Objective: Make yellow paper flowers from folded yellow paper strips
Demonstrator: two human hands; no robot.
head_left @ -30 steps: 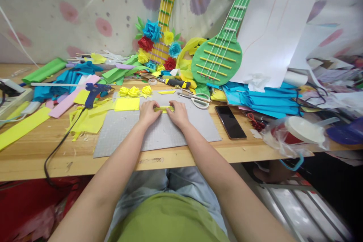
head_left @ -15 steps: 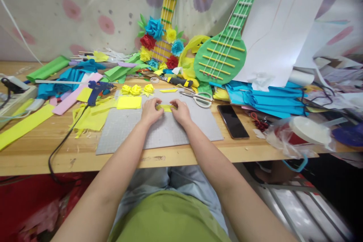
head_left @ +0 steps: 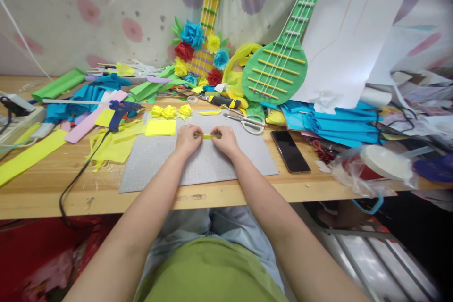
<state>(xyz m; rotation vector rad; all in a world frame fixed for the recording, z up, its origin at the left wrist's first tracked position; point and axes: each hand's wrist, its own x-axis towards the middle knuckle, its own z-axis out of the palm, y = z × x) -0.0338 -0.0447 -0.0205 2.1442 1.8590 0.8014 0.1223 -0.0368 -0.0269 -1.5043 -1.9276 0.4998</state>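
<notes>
Between my hands a narrow yellow paper strip [head_left: 208, 136] is held level just over the grey cutting mat [head_left: 159, 163]. My left hand [head_left: 188, 139] pinches its left end, and my right hand [head_left: 225, 139] pinches the right end; the fingertips partly hide both ends. A stack of yellow paper [head_left: 160, 127] lies just left of my left hand. Behind it sit several small yellow paper flowers [head_left: 169, 112]. Another thin yellow folded strip [head_left: 209, 113] lies at the mat's back edge. White-handled scissors [head_left: 252, 125] rest beyond my right hand.
A blue glue gun [head_left: 119, 115] stands at left, its cord running over the table's front edge. A phone [head_left: 290, 151] lies right of the mat. Behind are a green paper instrument [head_left: 274, 73], a yellow one with flowers [head_left: 205, 59], and blue crepe paper [head_left: 332, 122]. A bagged cup [head_left: 378, 165] stands far right.
The yellow paper between my hands looked wider and flatter before; now it shows as a narrower strip. My fingers have closed onto its ends, and my hands have barely shifted.
</notes>
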